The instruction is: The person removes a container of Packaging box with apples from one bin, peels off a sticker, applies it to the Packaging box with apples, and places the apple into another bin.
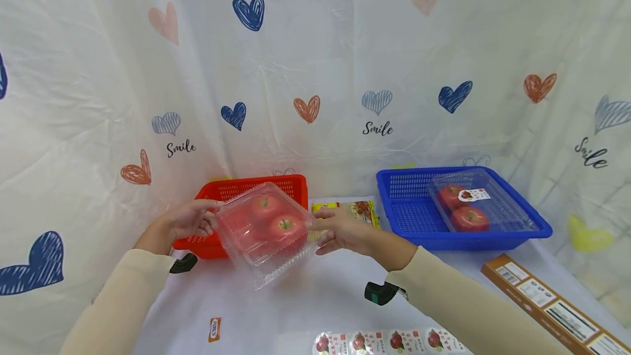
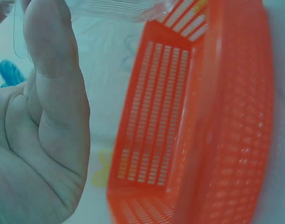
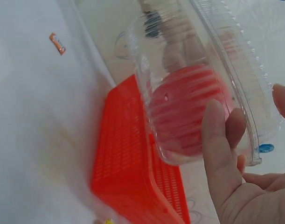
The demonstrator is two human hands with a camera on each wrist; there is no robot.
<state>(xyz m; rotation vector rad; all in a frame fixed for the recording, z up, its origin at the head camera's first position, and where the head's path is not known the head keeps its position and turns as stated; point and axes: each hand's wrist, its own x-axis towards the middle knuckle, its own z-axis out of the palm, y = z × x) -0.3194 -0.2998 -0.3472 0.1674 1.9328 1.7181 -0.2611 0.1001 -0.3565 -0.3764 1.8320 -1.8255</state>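
Note:
A clear plastic clamshell box [image 1: 261, 274] with two red apples [image 1: 286, 230] inside is held up, tilted, above the white table. My left hand [image 1: 189, 222] grips its left edge; the thumb fills much of the left wrist view, and only a strip of clear plastic shows at the top there. On the opposite side, my right hand [image 1: 342, 233] holds the box by its right edge. In the right wrist view, fingers [image 3: 216, 135] press against the clear wall beside an apple [image 3: 189, 107]. Behind the box stands a red basket [image 1: 291, 182], partly hidden by it.
At the right, a blue basket [image 1: 401, 241] holds another clear box of apples [image 1: 470, 218] bearing a label. Snack packets [image 1: 367, 212] lie between the baskets. A strip of apple stickers [image 1: 379, 341], a small orange packet [image 1: 214, 329] and a long cardboard box [image 1: 547, 300] lie nearer.

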